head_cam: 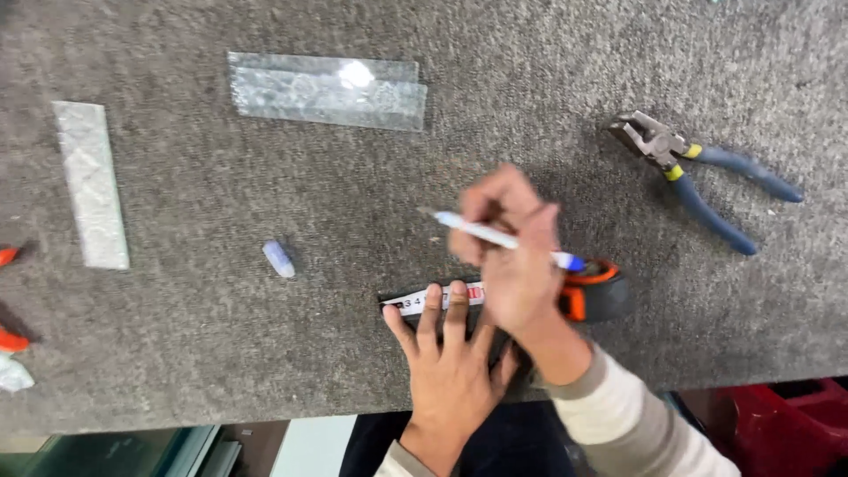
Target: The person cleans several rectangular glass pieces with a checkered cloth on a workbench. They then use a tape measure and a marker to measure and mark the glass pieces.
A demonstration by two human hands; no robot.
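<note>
My right hand point(512, 256) grips a white marker pen point(495, 235) with a blue end, its tip pointing left above the grey felt table point(530, 88). My left hand point(446, 353) lies flat, fingers spread, pressing down on the pulled-out blade of a tape measure point(413, 302). The tape's black and orange case point(597, 291) sits just right of my right hand. A small pale blue pen cap point(278, 259) lies to the left of both hands.
Two overlapping clear glass strips point(327, 88) lie at the back. A patterned glass strip point(91, 184) lies at the left. Blue-handled pliers point(698, 172) rest at the right. Orange items point(9, 340) sit at the left edge. A red bin point(786, 424) stands below the table's front edge.
</note>
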